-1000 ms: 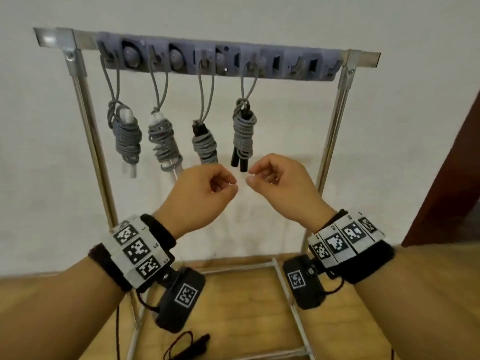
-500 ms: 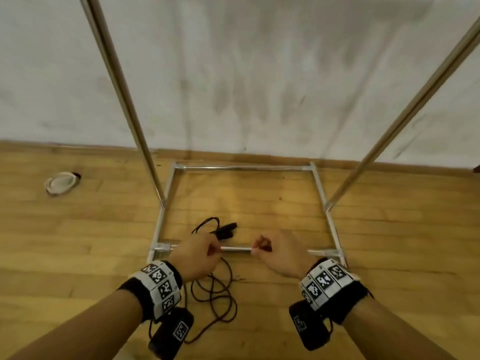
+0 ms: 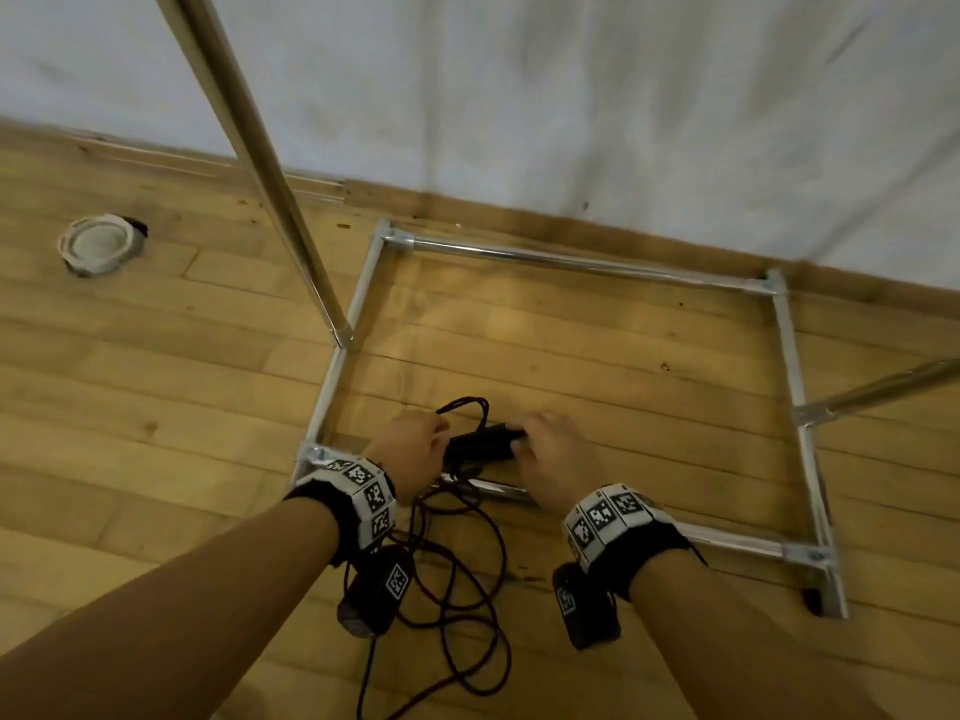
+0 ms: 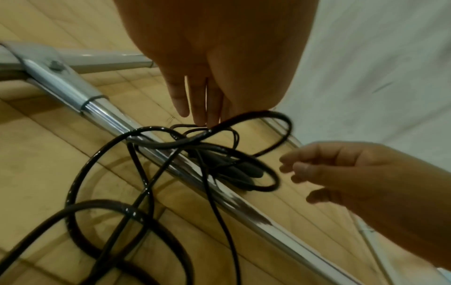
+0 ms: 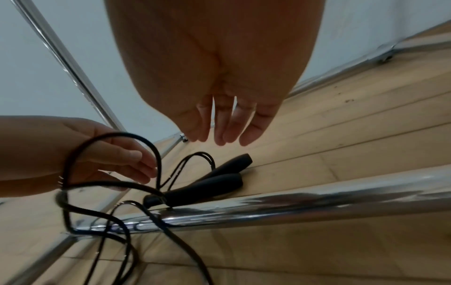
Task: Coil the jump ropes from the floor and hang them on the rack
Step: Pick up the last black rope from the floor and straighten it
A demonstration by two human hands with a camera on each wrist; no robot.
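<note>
Reaching low over the floor, both hands hang with fingers straight and loosely spread, gripping nothing. Left hand (image 3: 413,449): fingertips (image 4: 202,115) at a raised loop of the black jump rope (image 3: 467,579) — whether they touch it cannot be told. Right hand (image 3: 558,454): fingers (image 5: 224,125) point down just above the two black handles (image 5: 207,185), apart from them in the right wrist view. The handles lie side by side on the wooden floor (image 3: 156,407), just inside the front bar (image 5: 317,202) of the rack base (image 3: 789,356), near its front left corner. The cord crosses over that bar and sprawls in uncoiled loops on the floor toward the person — between the forearms. Beyond the base's left side, a round white fitting (image 3: 96,244) sits in the floor near the wall (image 3: 571,96).
</note>
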